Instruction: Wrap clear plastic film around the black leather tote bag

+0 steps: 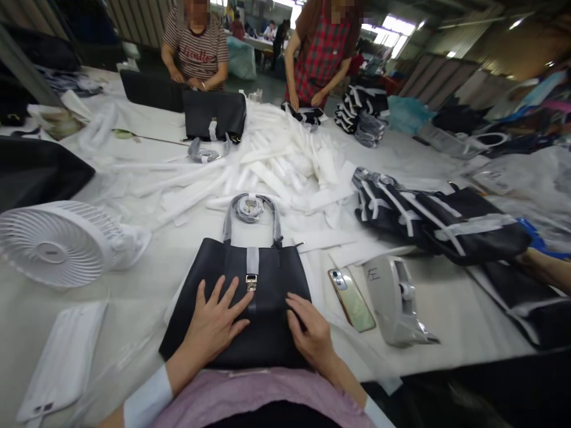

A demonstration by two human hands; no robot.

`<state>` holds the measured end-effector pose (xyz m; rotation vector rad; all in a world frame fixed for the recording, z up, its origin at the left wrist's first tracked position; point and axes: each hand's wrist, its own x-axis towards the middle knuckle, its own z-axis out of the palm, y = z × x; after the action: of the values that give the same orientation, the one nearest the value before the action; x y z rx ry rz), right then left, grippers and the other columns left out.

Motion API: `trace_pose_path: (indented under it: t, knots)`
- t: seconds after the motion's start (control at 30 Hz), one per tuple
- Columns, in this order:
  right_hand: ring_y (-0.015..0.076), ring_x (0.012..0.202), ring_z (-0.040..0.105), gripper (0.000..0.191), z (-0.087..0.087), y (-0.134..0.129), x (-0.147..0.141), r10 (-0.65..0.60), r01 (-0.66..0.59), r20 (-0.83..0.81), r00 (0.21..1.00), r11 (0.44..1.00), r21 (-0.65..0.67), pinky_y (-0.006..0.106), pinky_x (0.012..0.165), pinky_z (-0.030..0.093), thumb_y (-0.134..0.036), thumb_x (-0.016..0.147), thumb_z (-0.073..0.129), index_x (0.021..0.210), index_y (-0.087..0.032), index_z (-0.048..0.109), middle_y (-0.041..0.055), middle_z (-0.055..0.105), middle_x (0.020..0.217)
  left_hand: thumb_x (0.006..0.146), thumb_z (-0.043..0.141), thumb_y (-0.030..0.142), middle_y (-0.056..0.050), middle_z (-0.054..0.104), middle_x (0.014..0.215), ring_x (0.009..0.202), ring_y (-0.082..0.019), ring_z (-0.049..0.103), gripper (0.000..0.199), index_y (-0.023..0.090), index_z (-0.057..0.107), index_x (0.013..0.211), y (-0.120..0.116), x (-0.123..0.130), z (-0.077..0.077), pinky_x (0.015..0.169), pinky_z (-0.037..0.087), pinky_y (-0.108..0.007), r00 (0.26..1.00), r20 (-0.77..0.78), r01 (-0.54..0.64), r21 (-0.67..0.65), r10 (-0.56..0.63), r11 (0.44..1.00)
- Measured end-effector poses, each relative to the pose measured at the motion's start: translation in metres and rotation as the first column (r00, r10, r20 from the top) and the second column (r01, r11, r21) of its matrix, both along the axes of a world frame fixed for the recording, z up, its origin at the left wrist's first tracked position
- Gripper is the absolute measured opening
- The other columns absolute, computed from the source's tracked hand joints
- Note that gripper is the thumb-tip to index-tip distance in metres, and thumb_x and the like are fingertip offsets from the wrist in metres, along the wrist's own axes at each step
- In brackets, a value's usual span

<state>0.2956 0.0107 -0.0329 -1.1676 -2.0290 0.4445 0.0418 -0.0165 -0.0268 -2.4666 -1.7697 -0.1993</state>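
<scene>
I see the black bag (236, 303) lying flat on the table (446, 309), right at its near edge in front of me. Its wrapped handles (250, 209) arch away from me, and a gold clasp (251, 283) sits at the middle of its front. My left hand (216, 324) rests palm down on the bag, fingers (232, 294) spread apart and flat, the tips just beside the clasp. My right hand (312, 333) lies on the bag's right part, fingers bent and close together, pressing the leather and gripping nothing.

Just right of the bag lies a phone (352, 299), and beyond that a grey tape dispenser (395, 300). Left of the bag stands a white fan (53, 244), tilted. Beyond the bag spreads a heap of white paper strips (285, 160). Farther right of the bag lie more wrapped bags (446, 220). Across the table from the bag, two people (198, 50) stand handling other bags.
</scene>
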Motion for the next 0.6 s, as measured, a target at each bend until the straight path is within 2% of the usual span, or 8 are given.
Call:
trace_pose_path:
  t: [0.03,0.07,0.13,0.2,0.27,0.4,0.5,0.6]
  knots:
    - [0.0194,0.083,0.069,0.026,-0.002,-0.011,0.011,-0.134,0.121,-0.122,0.983,0.987,-0.109,0.035,0.077,0.057,-0.032,0.093,0.049,0.096,-0.018,0.071,0.0097,0.073,0.094,0.087,0.058,0.045,-0.011,0.045,0.147,0.133,-0.044,0.039,0.059,0.041,0.039,0.143,0.0,-0.001,-0.001,0.104,0.018,-0.075,1.0,-0.004,0.003,-0.001,-0.003,1.0]
    - [0.0182,0.068,0.067,0.031,-0.004,-0.021,0.023,-0.298,0.24,-0.213,0.931,0.935,-0.26,0.031,0.064,0.057,-0.04,0.092,0.051,0.087,-0.017,0.072,0.0082,0.073,0.08,0.087,0.058,0.045,-0.011,0.045,0.147,0.134,-0.044,0.038,0.059,0.041,0.039,0.143,0.0,-0.002,-0.001,0.104,0.018,-0.074,1.0,-0.004,0.005,0.0,-0.005,1.0]
    - [0.015,0.047,0.058,0.045,-0.009,-0.039,0.045,-0.606,0.36,-0.285,0.742,0.72,-0.593,0.026,0.044,0.049,-0.058,0.083,0.058,0.074,-0.015,0.069,0.0054,0.066,0.059,0.087,0.058,0.045,-0.011,0.045,0.147,0.134,-0.044,0.038,0.059,0.041,0.039,0.143,0.0,-0.003,-0.002,0.104,0.019,-0.074,1.0,-0.001,0.008,0.002,-0.008,1.0]
    - [0.0132,0.044,0.055,0.055,-0.014,-0.048,0.06,-0.802,0.302,-0.272,0.531,0.48,-0.824,0.023,0.038,0.044,-0.067,0.07,0.067,0.076,-0.012,0.067,0.0046,0.065,0.057,0.088,0.057,0.045,-0.011,0.045,0.147,0.134,-0.045,0.037,0.058,0.041,0.04,0.142,0.0,-0.004,-0.003,0.104,0.019,-0.073,1.0,-0.001,0.008,-0.001,-0.008,1.0]
    - [0.0131,0.05,0.059,0.061,-0.016,-0.046,0.066,-0.882,0.178,-0.271,0.386,0.359,-0.916,0.021,0.042,0.046,-0.064,0.058,0.077,0.084,-0.01,0.066,0.0044,0.067,0.062,0.087,0.058,0.046,-0.012,0.045,0.147,0.134,-0.045,0.037,0.058,0.041,0.04,0.142,0.0,-0.004,-0.003,0.104,0.021,-0.072,1.0,-0.001,0.011,-0.005,-0.011,1.0]
    - [0.0123,0.056,0.061,0.055,-0.014,-0.022,0.059,-0.913,0.033,-0.333,0.237,0.35,-0.936,0.02,0.048,0.051,-0.05,0.056,0.085,0.089,-0.014,0.059,0.0012,0.067,0.066,0.087,0.057,0.048,-0.011,0.046,0.146,0.133,-0.044,0.039,0.056,0.041,0.042,0.141,0.0,-0.004,-0.003,0.105,0.022,-0.07,1.0,0.028,-0.002,-0.007,0.002,1.0]
    - [0.0111,0.053,0.06,0.049,-0.012,-0.003,0.053,-0.909,0.008,-0.363,0.203,0.373,-0.928,0.019,0.045,0.048,-0.043,0.056,0.086,0.083,-0.016,0.056,-0.0008,0.064,0.064,0.087,0.057,0.051,-0.01,0.047,0.145,0.133,-0.042,0.041,0.056,0.041,0.043,0.141,0.0,-0.003,0.0,0.107,0.022,-0.068,0.998,0.066,-0.019,0.003,0.019,1.0]
    - [0.0111,0.051,0.058,0.046,-0.011,0.011,0.053,-0.908,0.077,-0.37,0.197,0.391,-0.917,0.019,0.044,0.048,-0.041,0.054,0.086,0.076,-0.017,0.054,-0.0039,0.06,0.059,0.087,0.057,0.052,-0.009,0.048,0.145,0.132,-0.04,0.042,0.057,0.041,0.043,0.141,0.0,-0.002,0.001,0.109,0.021,-0.066,0.996,0.091,-0.02,0.011,0.019,1.0]
